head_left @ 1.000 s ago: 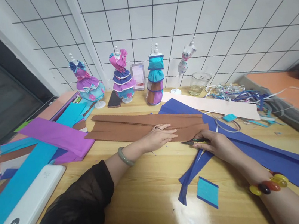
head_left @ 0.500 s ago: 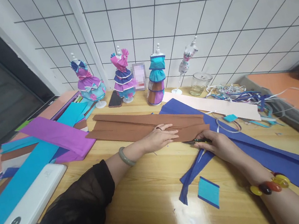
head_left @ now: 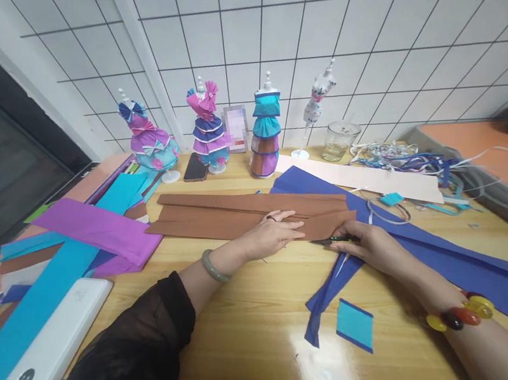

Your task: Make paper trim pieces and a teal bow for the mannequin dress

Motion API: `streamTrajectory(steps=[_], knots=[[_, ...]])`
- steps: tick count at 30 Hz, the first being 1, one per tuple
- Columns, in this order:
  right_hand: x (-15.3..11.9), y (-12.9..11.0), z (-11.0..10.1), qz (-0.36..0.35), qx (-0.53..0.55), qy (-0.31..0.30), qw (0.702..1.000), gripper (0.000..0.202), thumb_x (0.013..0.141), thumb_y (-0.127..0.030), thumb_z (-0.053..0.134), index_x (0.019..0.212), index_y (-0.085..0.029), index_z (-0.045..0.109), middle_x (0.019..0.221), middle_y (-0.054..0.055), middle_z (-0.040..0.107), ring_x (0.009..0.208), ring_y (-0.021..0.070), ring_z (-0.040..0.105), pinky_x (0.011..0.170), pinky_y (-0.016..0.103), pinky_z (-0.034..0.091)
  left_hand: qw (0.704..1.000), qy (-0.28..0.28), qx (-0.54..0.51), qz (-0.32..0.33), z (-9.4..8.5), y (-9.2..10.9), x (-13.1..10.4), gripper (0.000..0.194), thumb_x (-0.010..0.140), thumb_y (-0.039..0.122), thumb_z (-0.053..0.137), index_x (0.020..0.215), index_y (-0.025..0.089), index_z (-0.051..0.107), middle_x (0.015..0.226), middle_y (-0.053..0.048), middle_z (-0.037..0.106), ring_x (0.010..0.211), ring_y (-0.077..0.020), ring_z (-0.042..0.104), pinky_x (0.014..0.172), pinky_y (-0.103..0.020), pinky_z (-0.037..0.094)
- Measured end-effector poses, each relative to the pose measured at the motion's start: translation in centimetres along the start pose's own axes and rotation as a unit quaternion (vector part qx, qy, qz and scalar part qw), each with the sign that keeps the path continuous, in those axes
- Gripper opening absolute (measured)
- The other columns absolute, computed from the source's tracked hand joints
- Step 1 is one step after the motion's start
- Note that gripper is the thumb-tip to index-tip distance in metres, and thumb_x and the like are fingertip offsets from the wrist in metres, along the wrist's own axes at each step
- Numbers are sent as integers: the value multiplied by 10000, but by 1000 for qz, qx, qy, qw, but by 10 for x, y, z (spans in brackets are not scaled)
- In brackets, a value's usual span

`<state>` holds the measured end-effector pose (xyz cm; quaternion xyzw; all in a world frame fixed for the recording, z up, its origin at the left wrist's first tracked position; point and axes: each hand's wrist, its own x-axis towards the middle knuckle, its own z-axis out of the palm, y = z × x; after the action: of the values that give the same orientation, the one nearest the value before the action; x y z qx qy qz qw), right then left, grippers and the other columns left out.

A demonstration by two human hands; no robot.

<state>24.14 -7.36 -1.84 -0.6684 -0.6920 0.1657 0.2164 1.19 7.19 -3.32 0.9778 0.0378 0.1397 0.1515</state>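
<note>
A long folded strip of brown fabric [head_left: 219,211] lies across the middle of the table. My left hand [head_left: 268,236] rests flat on its near edge, fingers stretched to the right. At the strip's right end, my right hand [head_left: 371,245] is closed around scissors [head_left: 346,238] with a dark handle; their blades lie along the fabric's near edge, mostly hidden. Under the brown strip's right end passes a wide blue fabric piece [head_left: 457,254]. Nearer me are a narrow blue strip [head_left: 330,290] and a small turquoise square [head_left: 355,325] with blue edges.
Turquoise and purple fabric strips [head_left: 91,232] and a white device [head_left: 58,340] are at left. Three dressed mini mannequins [head_left: 266,130], a bare one [head_left: 319,99], a phone [head_left: 195,167] and a glass [head_left: 340,140] line the back. Tangled ribbons [head_left: 403,160] lie at right.
Almost nothing differs. The view has shifted very slightly; both hands, the scissors and the brown fabric keep their places.
</note>
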Motion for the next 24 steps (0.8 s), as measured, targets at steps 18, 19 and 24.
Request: streamTrajectory(steps=[18, 19, 24], knots=[[-1, -1, -1, -3, -2, 3, 1000, 294, 780, -498, 553, 847, -218, 612, 833, 55, 676, 734, 202, 626, 647, 308, 485, 997, -12, -70, -41, -3, 2, 1, 342, 909, 236, 354, 1196, 242, 541, 1304, 2, 502, 1320, -167, 279, 1078, -367, 240], [0, -2, 0, -5, -2, 5, 1000, 294, 778, -496, 557, 853, -217, 612, 829, 57, 677, 725, 201, 624, 636, 305, 485, 997, -12, -71, -42, -3, 3, 1, 342, 910, 237, 355, 1197, 244, 539, 1304, 1, 502, 1320, -164, 280, 1078, -366, 241], [1, -7, 2, -15, -13, 17, 1000, 280, 774, -481, 566, 846, -214, 607, 813, 53, 674, 700, 190, 621, 606, 289, 479, 999, -17, -46, -21, -2, 0, 2, 381, 888, 133, 346, 1219, 208, 519, 1303, -29, 502, 1324, -165, 276, 1069, -354, 258]])
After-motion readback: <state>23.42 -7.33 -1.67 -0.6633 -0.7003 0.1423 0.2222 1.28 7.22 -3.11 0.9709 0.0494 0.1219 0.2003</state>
